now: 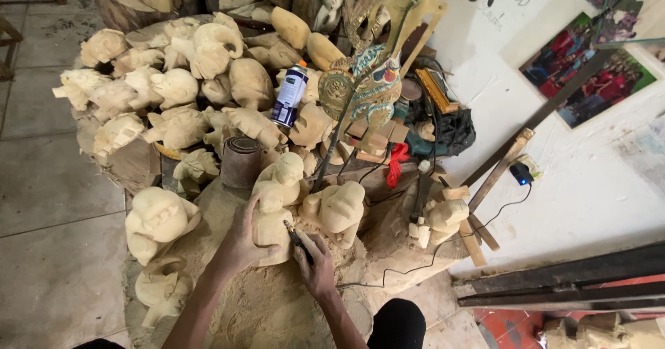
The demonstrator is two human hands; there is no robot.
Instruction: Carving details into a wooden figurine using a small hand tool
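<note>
My left hand (pixel 244 241) grips a pale wooden figure carving (pixel 276 196) that stands on a sawdust-covered stump (pixel 277 300). My right hand (pixel 316 266) holds a dark carving tool (pixel 296 240), its tip touching the lower part of that figure. A similar carved figure (pixel 339 210) sits just to the right of it, and another (pixel 158 221) lies to the left.
Several unfinished wooden carvings (pixel 180 85) are piled behind. A roll of sandpaper (pixel 241 160), a spray can (pixel 289 94), a painted flat puppet (pixel 370 89), a red cloth (pixel 396 163), wooden sticks (pixel 495 172) and a plugged charger (pixel 521 173) stand by the white wall. Tiled floor (pixel 48 203) lies left.
</note>
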